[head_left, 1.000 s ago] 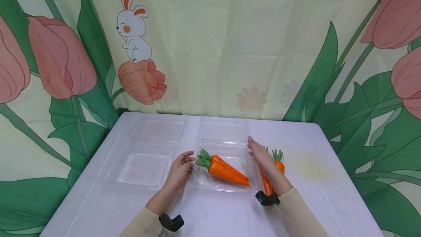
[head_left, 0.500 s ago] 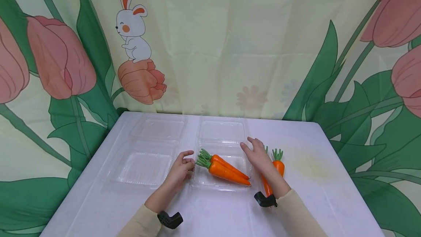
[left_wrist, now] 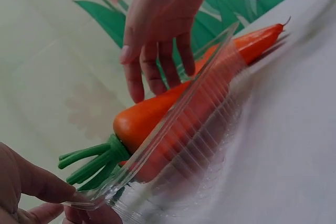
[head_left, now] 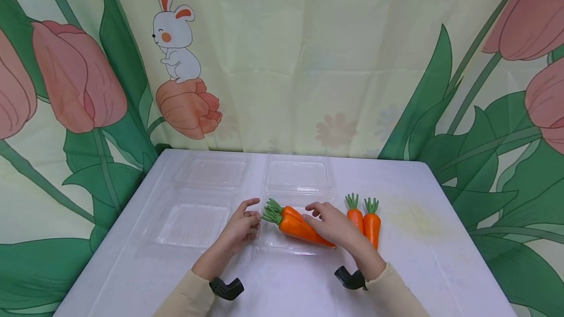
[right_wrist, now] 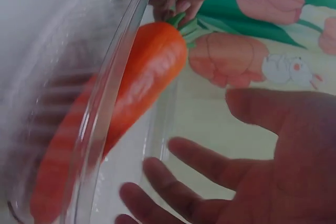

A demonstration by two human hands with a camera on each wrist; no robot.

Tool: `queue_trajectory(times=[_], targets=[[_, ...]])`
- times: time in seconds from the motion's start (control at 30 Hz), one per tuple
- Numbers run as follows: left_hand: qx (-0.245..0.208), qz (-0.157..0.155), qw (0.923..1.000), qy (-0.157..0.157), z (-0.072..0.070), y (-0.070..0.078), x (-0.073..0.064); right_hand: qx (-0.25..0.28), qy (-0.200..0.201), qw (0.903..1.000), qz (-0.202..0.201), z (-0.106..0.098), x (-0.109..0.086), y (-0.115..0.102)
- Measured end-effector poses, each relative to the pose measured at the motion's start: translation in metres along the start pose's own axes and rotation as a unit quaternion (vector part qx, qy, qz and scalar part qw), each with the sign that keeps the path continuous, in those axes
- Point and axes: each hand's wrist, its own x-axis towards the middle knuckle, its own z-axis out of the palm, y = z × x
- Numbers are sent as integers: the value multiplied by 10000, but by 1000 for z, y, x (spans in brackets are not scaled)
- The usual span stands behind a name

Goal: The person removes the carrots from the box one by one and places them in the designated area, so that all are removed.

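Two orange carrots with green tops lie side by side in a clear plastic container; the front carrot (head_left: 296, 229) partly covers the back carrot (head_left: 291, 213). At the container's (head_left: 286, 251) left side, my left hand (head_left: 240, 226) pinches the rim between thumb and fingers, as the left wrist view shows. My right hand (head_left: 334, 225) hovers over the carrots' right part with fingers spread and slightly bent, holding nothing. In the right wrist view its fingers (right_wrist: 205, 166) point toward the near carrot (right_wrist: 152, 72) and the container wall. The carrots' tips are partly hidden by the right hand.
Another hinged clear container (head_left: 189, 224) lies opened flat on the left of the white table (head_left: 423, 258). Two more carrots (head_left: 372, 226) lie right of the filled container, partly behind my right forearm. The filled container's lid (head_left: 298, 174) lies back toward the patterned curtain (head_left: 273, 62).
My right hand has moved left from the container's right edge to over the carrots inside, uncovering more of the two carrots on the table. My left hand stays at the rim.
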Motion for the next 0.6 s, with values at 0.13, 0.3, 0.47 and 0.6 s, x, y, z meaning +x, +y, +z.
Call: queue_trajectory(times=[0.13,0.3,0.47,0.6], targets=[[23,-66,9999,-112,-2,1,1,55,-423,9988,-240,7,-3,-4],[-11,-122,9997,-204,-3,2,0,6,-527,9973,-504,15,-3,-5],[-94,-178,9995,-256,-3,2,1,-21,-543,9974,-481,19,-3,-7],[-134,-186,9995,-232,-3,3,1,-170,-451,9974,-542,22,-2,-8]])
